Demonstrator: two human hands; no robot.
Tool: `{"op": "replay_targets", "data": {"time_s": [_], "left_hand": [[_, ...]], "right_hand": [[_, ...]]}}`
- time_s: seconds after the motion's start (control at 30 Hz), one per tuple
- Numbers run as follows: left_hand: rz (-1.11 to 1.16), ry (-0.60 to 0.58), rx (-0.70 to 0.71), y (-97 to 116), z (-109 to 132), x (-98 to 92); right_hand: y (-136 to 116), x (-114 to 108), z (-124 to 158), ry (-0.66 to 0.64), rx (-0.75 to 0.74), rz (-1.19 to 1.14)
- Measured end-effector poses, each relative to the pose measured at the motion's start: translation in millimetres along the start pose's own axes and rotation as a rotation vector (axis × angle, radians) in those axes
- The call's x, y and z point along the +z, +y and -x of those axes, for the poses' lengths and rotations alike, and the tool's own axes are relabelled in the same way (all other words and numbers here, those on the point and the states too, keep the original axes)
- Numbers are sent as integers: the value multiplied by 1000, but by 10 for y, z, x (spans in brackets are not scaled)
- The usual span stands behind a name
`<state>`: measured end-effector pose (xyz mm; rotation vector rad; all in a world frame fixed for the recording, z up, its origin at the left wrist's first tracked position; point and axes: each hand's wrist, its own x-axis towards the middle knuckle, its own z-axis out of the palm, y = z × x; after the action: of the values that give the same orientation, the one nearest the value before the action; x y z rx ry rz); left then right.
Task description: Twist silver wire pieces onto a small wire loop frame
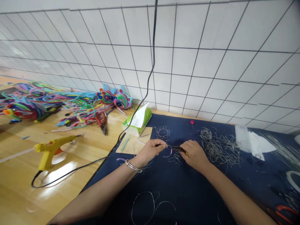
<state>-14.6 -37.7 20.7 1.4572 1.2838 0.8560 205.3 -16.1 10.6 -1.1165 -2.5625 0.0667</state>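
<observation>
My left hand (pixel 156 150) pinches a thin wire ring (pixel 167 156) that has a small pink wrap on its right side. My right hand (pixel 192 152) is closed around pliers (pixel 180 149) with dark jaws and a bit of yellow on the handle. The jaws point left and meet the wire near my left fingertips; whether they grip it I cannot tell. Just beyond lies a flower-shaped wire piece (pixel 162 132). Bent wire pieces (pixel 175 158) rest below the pliers. Nearer to me is a larger wire loop (pixel 143 206) with a loose tail.
A tangled wire pile (pixel 219 148) sits to the right on the dark blue mat (pixel 192 193). Left are a tissue pack (pixel 142 122), a yellow glue gun (pixel 48 153) with its black cord, and colourful pipe cleaners (pixel 79 104). A tape roll (pixel 292 181) lies far right.
</observation>
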Motion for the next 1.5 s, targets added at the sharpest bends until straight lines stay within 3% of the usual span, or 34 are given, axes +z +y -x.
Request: {"op": "replay_targets", "data": {"time_s": [0.2, 0.47, 1.07, 1.37, 1.5], "left_hand": [[-344, 47, 286, 69, 38, 13], [-466, 38, 352, 59, 67, 94], [-216, -61, 131, -9, 29, 74], [19, -244, -28, 9, 52, 49], [69, -314, -11, -2, 58, 53]], "right_hand": [[-9, -18, -2, -20, 2, 112], [-64, -16, 12, -8, 6, 199], [-35, 6, 9, -27, -27, 88], [29, -52, -14, -22, -143, 146], [31, -55, -17, 0, -177, 167]]}}
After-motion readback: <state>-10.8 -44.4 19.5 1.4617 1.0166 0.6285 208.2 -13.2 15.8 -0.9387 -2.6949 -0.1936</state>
